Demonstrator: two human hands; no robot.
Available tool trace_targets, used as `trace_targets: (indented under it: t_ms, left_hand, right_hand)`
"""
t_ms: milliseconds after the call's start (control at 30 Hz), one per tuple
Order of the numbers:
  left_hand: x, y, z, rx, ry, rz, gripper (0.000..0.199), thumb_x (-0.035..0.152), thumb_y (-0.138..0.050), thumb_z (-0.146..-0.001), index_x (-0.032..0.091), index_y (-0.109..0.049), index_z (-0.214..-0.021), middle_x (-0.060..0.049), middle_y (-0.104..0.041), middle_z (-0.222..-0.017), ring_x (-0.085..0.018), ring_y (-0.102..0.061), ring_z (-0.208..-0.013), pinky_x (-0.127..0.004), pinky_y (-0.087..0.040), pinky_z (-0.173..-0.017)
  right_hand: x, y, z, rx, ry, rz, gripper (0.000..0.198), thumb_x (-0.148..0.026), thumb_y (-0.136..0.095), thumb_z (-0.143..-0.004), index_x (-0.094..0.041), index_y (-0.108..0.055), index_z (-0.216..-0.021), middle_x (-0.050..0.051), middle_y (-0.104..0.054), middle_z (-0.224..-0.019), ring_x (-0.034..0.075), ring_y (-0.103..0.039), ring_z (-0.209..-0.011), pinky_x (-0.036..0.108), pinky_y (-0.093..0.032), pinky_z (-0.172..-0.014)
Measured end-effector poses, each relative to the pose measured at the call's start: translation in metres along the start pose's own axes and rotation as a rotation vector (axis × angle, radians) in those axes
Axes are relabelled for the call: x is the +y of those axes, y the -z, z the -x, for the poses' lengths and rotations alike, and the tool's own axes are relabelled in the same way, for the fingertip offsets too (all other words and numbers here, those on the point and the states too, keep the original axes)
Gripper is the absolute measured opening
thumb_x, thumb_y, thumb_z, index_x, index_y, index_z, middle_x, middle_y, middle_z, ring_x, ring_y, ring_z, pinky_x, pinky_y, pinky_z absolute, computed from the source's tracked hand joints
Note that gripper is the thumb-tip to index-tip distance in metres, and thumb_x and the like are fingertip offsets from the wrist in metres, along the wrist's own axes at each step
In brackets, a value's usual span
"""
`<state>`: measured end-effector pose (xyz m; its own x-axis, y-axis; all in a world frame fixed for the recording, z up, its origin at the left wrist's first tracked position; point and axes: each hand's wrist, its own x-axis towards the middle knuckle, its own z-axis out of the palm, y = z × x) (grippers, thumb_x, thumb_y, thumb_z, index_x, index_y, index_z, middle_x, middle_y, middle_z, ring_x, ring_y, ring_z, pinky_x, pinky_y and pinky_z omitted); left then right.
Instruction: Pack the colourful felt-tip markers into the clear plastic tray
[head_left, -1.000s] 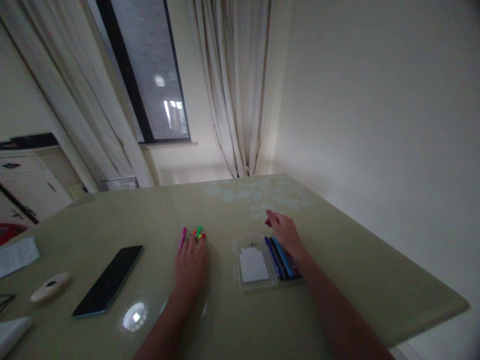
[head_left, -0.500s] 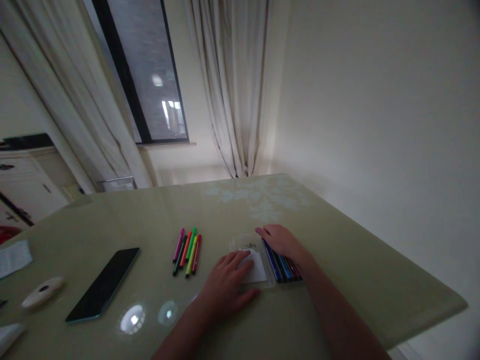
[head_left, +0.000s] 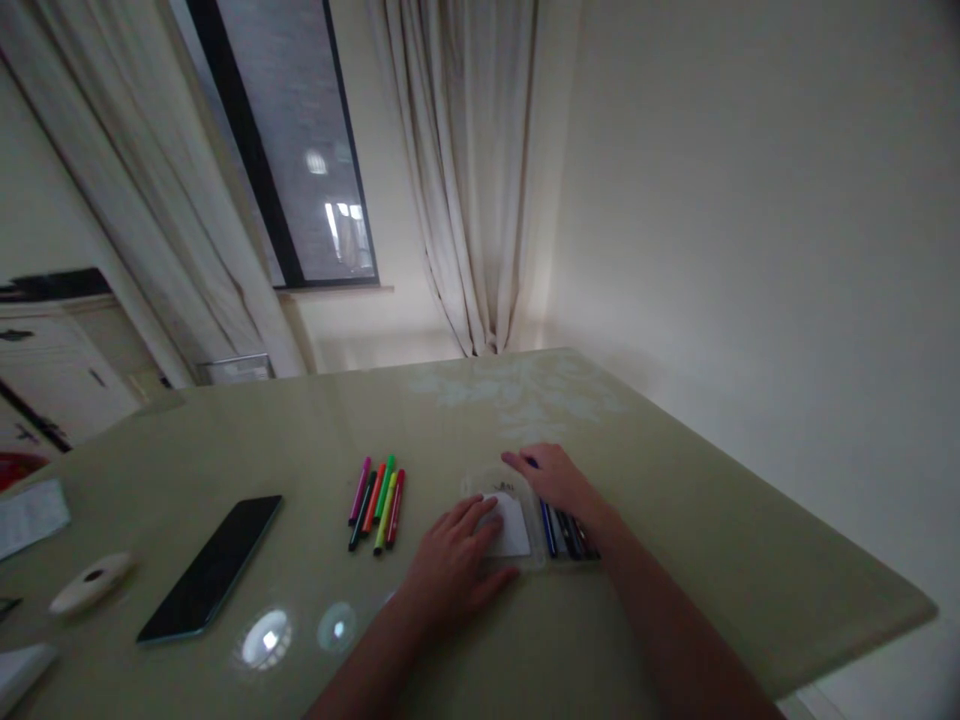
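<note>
A clear plastic case [head_left: 538,553] lies opened on the table, with a white card [head_left: 514,528] in its left half. My left hand [head_left: 456,560] rests on that half, fingers spread over the card. In the other half lies a row of dark and blue markers [head_left: 566,535], partly covered by my right hand [head_left: 559,475]. The fingers of this hand are closed on a blue marker [head_left: 532,462], whose end pokes out near the thumb. Left of the case, several loose markers [head_left: 379,505] in pink, green, orange, yellow, red and a dark colour lie side by side.
A black phone [head_left: 211,568] lies on the greenish table [head_left: 315,430]. Farther left are a white oval object [head_left: 91,584], a folded paper [head_left: 31,515] and a white item [head_left: 22,672] at the frame edge. A wall [head_left: 750,250] runs along the table's right side.
My right hand has shifted slightly left, and a blue marker's end now shows between its fingers. The markers under it look less evenly lined up. My left hand stays on the case.
</note>
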<state>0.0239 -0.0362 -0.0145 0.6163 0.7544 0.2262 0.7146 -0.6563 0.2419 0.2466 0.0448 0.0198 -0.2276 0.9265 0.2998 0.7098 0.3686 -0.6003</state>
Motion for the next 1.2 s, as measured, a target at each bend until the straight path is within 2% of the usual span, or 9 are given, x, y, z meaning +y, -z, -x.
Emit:
trace_targets:
  t_ms: [167, 300, 433, 567, 733, 833, 933, 1033, 1200]
  left_hand:
    - [-0.005, -0.002, 0.000, 0.042, -0.002, 0.046, 0.055, 0.056, -0.062, -0.093, 0.021, -0.060, -0.135, -0.014, -0.054, -0.152, -0.033, -0.048, -0.142, -0.054, -0.045, -0.115]
    - [-0.001, -0.001, -0.002, 0.160, -0.024, 0.066, 0.078, 0.066, -0.061, -0.090, 0.020, -0.043, -0.151, -0.016, -0.050, -0.155, -0.034, -0.045, -0.143, -0.055, -0.041, -0.117]
    - [0.006, -0.002, -0.004, 0.250, 0.025, 0.086, 0.073, 0.054, -0.054, -0.098, 0.017, -0.029, -0.156, -0.018, -0.057, -0.147, -0.033, -0.055, -0.132, -0.056, -0.046, -0.111]
    - [0.008, -0.012, -0.003, 0.189, 0.053, 0.182, 0.058, 0.034, -0.044, -0.103, 0.017, -0.029, -0.156, -0.019, -0.063, -0.139, -0.031, -0.065, -0.120, -0.053, -0.053, -0.102]
    - [0.010, -0.016, -0.005, 0.212, 0.104, 0.398, 0.058, 0.026, -0.037, -0.104, 0.021, -0.020, -0.159, -0.015, -0.052, -0.154, -0.024, -0.058, -0.134, -0.040, -0.052, -0.107]
    - [0.002, -0.008, -0.007, 0.232, 0.244, 0.305, 0.053, 0.026, -0.034, -0.105, 0.020, -0.027, -0.158, -0.015, -0.053, -0.153, -0.025, -0.061, -0.131, -0.040, -0.054, -0.103]
    - [-0.017, 0.002, -0.006, 0.230, 0.434, -0.011, 0.050, 0.018, -0.031, -0.103, 0.013, -0.039, -0.152, -0.019, -0.063, -0.140, -0.028, -0.064, -0.126, -0.044, -0.052, -0.103]
    - [-0.035, 0.009, 0.000, 0.222, 0.564, -0.333, 0.049, 0.009, -0.031, -0.098, 0.006, -0.050, -0.144, -0.022, -0.068, -0.130, -0.031, -0.065, -0.122, -0.046, -0.050, -0.103]
    - [-0.041, 0.019, 0.006, 0.195, 0.697, -0.486, 0.048, 0.033, -0.042, -0.101, 0.006, -0.058, -0.138, -0.023, -0.069, -0.126, -0.034, -0.066, -0.114, -0.049, -0.050, -0.099]
  right_hand:
    - [0.004, 0.023, -0.002, 0.561, -0.168, -0.397, 0.065, -0.075, -0.043, -0.094, -0.024, -0.034, -0.054, -0.005, -0.031, -0.050, 0.011, -0.030, -0.048, 0.028, -0.024, -0.050]
    - [-0.014, 0.007, 0.001, 0.750, -0.286, -0.693, 0.064, -0.077, -0.042, -0.093, -0.024, -0.039, -0.058, -0.006, -0.035, -0.049, 0.011, -0.033, -0.044, 0.026, -0.027, -0.045]
    - [-0.054, -0.037, 0.014, 0.611, -0.191, -0.792, 0.063, -0.075, -0.043, -0.095, -0.023, -0.041, -0.059, -0.005, -0.039, -0.054, 0.011, -0.036, -0.049, 0.026, -0.032, -0.048]
    - [-0.074, -0.064, 0.034, 0.503, -0.020, -0.843, 0.056, -0.064, -0.046, -0.100, -0.023, -0.041, -0.063, -0.004, -0.040, -0.059, 0.012, -0.039, -0.055, 0.026, -0.035, -0.052]
    - [-0.078, -0.053, 0.038, 0.431, 0.122, -0.760, 0.050, -0.056, -0.041, -0.105, -0.022, -0.045, -0.068, -0.003, -0.044, -0.065, 0.014, -0.044, -0.060, 0.026, -0.038, -0.058]
    - [-0.072, -0.032, 0.026, 0.439, 0.184, -0.608, 0.045, -0.053, -0.037, -0.106, -0.021, -0.059, -0.083, 0.004, -0.060, -0.085, 0.018, -0.057, -0.080, 0.029, -0.046, -0.074]
    - [-0.044, -0.006, 0.011, 0.465, 0.084, -0.319, 0.042, -0.054, -0.043, -0.103, -0.020, -0.064, -0.090, 0.007, -0.067, -0.091, 0.020, -0.061, -0.088, 0.030, -0.045, -0.080]
    - [-0.004, 0.017, 0.005, 0.181, -0.088, 0.084, 0.047, -0.051, -0.045, -0.102, -0.020, -0.062, -0.071, 0.005, -0.065, -0.072, 0.018, -0.058, -0.070, 0.029, -0.040, -0.067]
    - [0.032, 0.031, 0.009, -0.064, -0.301, 0.487, 0.036, -0.042, -0.054, -0.100, -0.019, -0.072, -0.078, 0.011, -0.074, -0.086, 0.022, -0.065, -0.081, 0.029, -0.037, -0.067]
